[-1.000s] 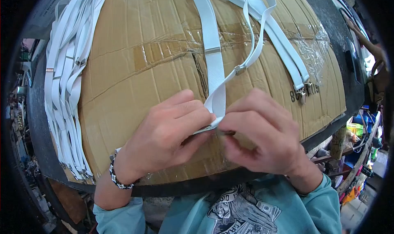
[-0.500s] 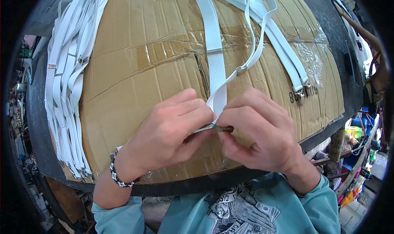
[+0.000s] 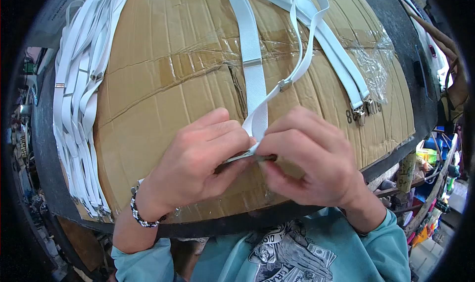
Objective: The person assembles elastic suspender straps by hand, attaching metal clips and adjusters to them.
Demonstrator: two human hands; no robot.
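White elastic suspenders (image 3: 252,74) with metal slide buckles run down the cardboard to my hands. My left hand (image 3: 203,155), with a beaded bracelet at the wrist, is closed in a pinch on the strap near its lower end. Right beside it, my right hand (image 3: 309,158) pinches the same strap between thumb and fingers. A small dark piece shows at the right fingertips; its kind is mostly hidden. One strap crosses over another just above the fingers. At the right, two strap ends with metal clips (image 3: 361,111) lie on the cardboard.
A pile of white suspenders (image 3: 79,108) hangs along the left side, clips toward me. Flattened cardboard (image 3: 163,94) with clear tape covers the dark table (image 3: 420,84). Colourful items (image 3: 430,155) stand beyond the table at the right.
The straps near my hands have shifted slightly left. My right fingers have closed further over the small dark piece, so less of it shows. Both hands keep their pinch.
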